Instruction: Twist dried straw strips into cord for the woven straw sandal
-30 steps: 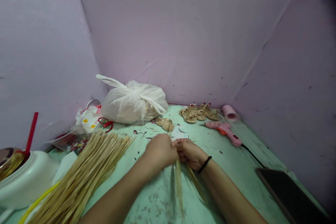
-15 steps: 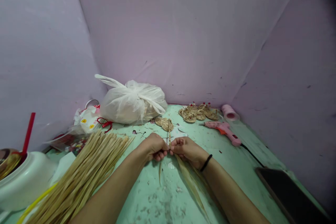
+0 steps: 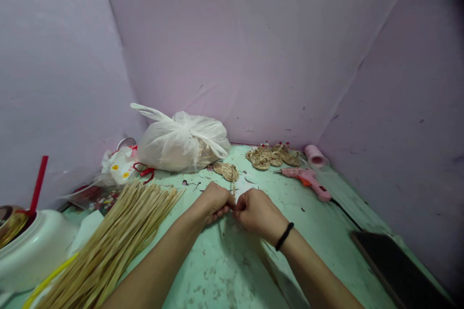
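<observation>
My left hand [image 3: 213,201] and my right hand [image 3: 255,212] meet at the middle of the green table [image 3: 326,222], fingers pinched together on thin dried straw strands [image 3: 233,192]. The strands run up to a small coiled straw braid [image 3: 226,171] lying just beyond my hands. The loose strand ends below my hands are blurred and hard to make out. A black band circles my right wrist.
A big bundle of straw strips [image 3: 116,241] lies at the left. Behind are a white plastic bag [image 3: 181,142], several finished woven straw pieces [image 3: 271,156], a pink glue gun [image 3: 307,181] and a pink roll [image 3: 314,155]. A white bowl [image 3: 32,251] sits far left, a dark tablet [image 3: 398,265] at right.
My hands drew the strands up and shifted slightly; the loose ends that hung toward me a second ago now lie tucked under my hands, and my right hand has turned over them.
</observation>
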The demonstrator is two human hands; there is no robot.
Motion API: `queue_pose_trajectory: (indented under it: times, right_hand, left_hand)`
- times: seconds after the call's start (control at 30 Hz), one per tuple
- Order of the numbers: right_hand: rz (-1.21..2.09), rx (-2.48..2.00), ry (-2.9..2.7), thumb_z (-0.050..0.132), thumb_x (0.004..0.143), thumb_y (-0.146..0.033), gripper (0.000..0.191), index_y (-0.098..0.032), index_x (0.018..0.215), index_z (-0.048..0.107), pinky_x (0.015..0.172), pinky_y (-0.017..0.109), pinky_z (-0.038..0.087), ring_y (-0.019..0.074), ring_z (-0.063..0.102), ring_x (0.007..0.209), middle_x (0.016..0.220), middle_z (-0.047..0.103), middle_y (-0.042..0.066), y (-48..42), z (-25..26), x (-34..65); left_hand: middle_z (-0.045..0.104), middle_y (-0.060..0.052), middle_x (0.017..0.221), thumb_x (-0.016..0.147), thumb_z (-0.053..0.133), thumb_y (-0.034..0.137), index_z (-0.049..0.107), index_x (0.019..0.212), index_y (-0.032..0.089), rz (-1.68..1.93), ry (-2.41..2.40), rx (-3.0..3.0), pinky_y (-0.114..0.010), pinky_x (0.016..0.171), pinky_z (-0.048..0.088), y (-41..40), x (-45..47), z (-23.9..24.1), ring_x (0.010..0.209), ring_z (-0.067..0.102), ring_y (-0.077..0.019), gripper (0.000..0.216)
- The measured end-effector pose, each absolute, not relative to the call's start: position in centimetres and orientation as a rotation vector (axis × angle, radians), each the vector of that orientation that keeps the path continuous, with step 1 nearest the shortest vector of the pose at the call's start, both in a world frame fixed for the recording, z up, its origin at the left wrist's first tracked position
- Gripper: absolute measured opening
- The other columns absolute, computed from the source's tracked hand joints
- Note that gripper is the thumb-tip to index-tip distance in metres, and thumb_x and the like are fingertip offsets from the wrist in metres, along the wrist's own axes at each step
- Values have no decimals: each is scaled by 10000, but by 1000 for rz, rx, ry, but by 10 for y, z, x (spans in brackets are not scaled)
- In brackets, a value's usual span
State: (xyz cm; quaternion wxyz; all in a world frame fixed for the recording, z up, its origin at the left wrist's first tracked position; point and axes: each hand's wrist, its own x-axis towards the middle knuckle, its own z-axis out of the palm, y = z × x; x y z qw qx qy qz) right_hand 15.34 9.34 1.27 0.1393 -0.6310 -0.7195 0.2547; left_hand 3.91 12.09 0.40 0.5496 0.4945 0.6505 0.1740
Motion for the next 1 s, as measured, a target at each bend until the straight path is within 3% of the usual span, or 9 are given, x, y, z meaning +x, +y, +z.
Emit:
queue_pose_trajectory:
  times: [0.13,0.3,0.43,0.53,0.63,0.73,0.83,1.0]
  right_hand:
    - [847,-1723,-2070,516,567,-125,127,-144,490,614,439,206,256,83,401,432,441,529,13,94,6,153]
    - [1092,-1662,-1722,551,642,-287,204,-130,516,582,418,190,288,79,417,423,458,524,9,107,0,168]
    - [1398,-1545,-1326,513,676,-219,145,-132,563,539,440,182,332,76,448,444,496,526,3,110,-3,164]
    - [1692,-1474,-1189,480,673,-159,137,-140,539,502,381,178,275,59,368,366,414,451,-28,107,-4,155]
    - [1634,-1552,-1218,478,640,-124,151,-139,490,480,341,183,128,30,205,308,329,314,-76,106,-7,152]
    - [1578,-1558,-1303,488,604,-126,187,-147,429,426,356,199,77,20,154,312,315,247,-92,107,-13,154]
    - [1571,-1521,-1285,497,570,-132,165,-156,434,405,362,203,78,20,154,320,332,262,-95,108,-19,156]
    - [1611,-1502,-1197,515,557,-147,64,-138,502,483,357,202,86,20,182,321,378,357,-77,108,-21,156]
  left_hand:
    - [350,45,290,468,491,145,421,382,147,416,1424,1203,-174,289,161,125,30,3,264,274,-46,111]
    - [364,58,305,470,525,149,474,441,140,441,1317,1214,-172,276,146,131,23,-3,258,256,-40,59]
    - [389,59,338,488,541,179,503,490,134,445,1234,1171,-163,277,124,135,18,-7,267,255,-33,59]
    - [388,61,340,482,535,172,512,501,133,437,1208,1175,-162,278,133,136,18,-9,270,265,-36,49]
    - [374,63,329,484,524,160,522,492,132,400,1235,1261,-172,281,147,134,19,-7,264,262,-42,29]
    - [348,62,307,490,511,144,492,438,139,320,1333,1402,-184,293,162,130,22,-1,260,259,-48,56]
    - [358,47,301,509,500,147,484,409,142,244,1444,1533,-193,323,193,127,22,6,278,272,-55,101]
    - [508,-1,426,508,536,170,623,515,145,154,1678,1847,-198,418,261,127,1,31,407,401,-87,91]
